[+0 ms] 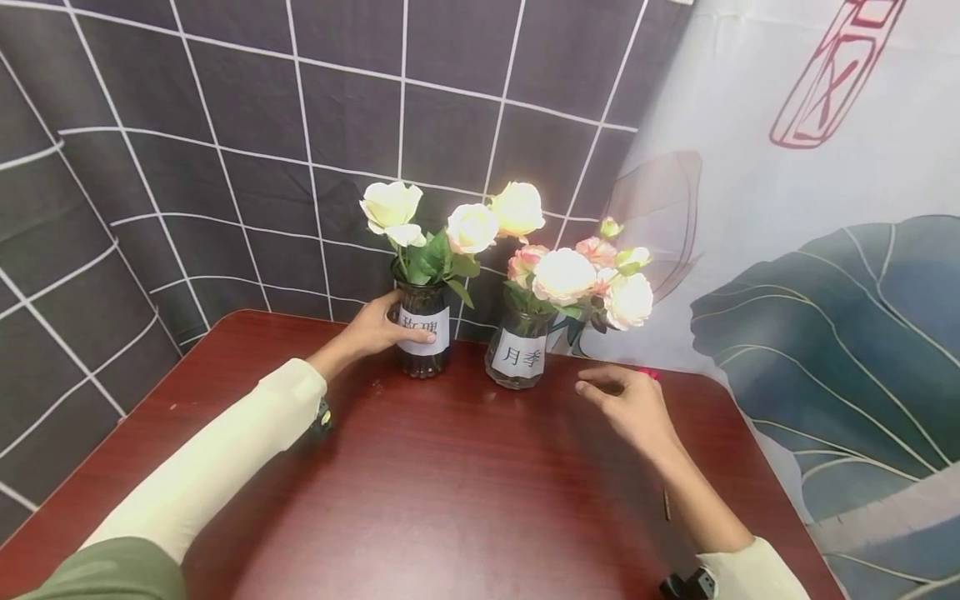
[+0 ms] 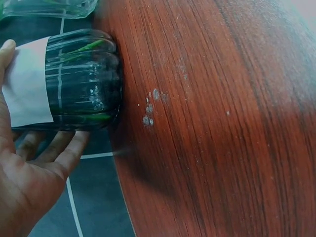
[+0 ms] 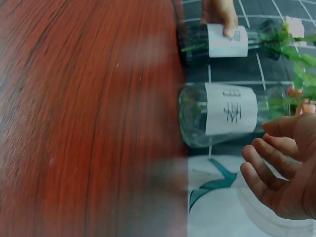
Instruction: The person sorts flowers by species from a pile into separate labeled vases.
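A dark glass vase [image 1: 424, 367] with a white paper label stands near the back of the table, holding cream roses [image 1: 392, 207] with green leaves. My left hand [image 1: 375, 327] grips it from the left, thumb across the label and fingers behind. To its right stands a clear glass vase [image 1: 514, 382], also labelled, with pink and white flowers [image 1: 564, 277]. My right hand [image 1: 630, 408] is to the right of that vase, apart from it, fingers loosely bent and holding nothing. In the right wrist view both vases appear sideways, the clear vase [image 3: 192, 116] nearer.
The dark red wooden table [image 1: 420, 500] reaches back to a dark cloth with a white grid [image 1: 247, 92]. A pale printed cloth [image 1: 750, 192] hangs at the right. Something small and pink [image 1: 649, 373] lies partly hidden behind my right hand. Pale specks [image 2: 150, 111] mark the tabletop.
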Motion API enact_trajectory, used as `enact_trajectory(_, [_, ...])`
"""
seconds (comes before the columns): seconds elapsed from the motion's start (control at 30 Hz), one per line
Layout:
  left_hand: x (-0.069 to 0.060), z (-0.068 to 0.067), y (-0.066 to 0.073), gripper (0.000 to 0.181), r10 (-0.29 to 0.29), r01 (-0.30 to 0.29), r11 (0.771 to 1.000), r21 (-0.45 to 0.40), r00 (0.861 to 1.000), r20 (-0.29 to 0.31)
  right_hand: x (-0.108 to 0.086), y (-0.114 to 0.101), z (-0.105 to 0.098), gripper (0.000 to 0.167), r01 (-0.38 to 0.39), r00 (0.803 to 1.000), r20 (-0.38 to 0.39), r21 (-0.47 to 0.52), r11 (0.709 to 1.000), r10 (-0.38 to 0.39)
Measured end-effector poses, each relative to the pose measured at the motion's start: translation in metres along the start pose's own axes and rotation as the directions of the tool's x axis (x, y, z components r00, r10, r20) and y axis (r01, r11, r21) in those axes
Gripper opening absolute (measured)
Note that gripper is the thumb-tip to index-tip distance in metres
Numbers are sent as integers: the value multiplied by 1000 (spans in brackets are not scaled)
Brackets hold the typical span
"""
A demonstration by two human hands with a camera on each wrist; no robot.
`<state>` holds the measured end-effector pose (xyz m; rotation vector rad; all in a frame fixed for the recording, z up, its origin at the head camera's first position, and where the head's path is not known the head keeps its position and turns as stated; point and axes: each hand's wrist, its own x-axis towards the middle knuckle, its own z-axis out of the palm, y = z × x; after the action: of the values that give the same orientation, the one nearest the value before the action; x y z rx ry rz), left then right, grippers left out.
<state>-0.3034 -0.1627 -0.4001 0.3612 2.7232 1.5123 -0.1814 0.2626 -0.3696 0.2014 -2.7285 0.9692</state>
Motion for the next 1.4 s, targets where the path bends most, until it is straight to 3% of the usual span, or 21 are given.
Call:
enact_trajectory(0.23, [0,0,0,91,2,-2,1000,-3,1000,6,-5,19,-14,20,-26,1000,-7,-69,997,25])
enact_trajectory(0.5, [0,-2,2,89,-1,1,1000,1,1000,9,-12,38,-32,27,-111,993,38,-107,988,115])
enact_trajectory(0.67, [7,-3,-8,94,21,-21,1000,12,1000,-3,-14,52,-40,33,-163,982,68,-148,975,175])
enact_trajectory(0.83, [2,-3,-2,92,18,-18,1000,-5,1000,7,-18,66,-44,32,-191,974,85,-184,964,210])
enact_trajectory(1.13, [0,0,3,91,-1,1,1000,6,1000,15,-17,84,-47,26,-262,941,156,-224,939,300])
enact_trajectory(1.4, [1,0,2,89,2,-2,1000,9,1000,11,-14,94,-47,32,-297,915,200,-249,922,349])
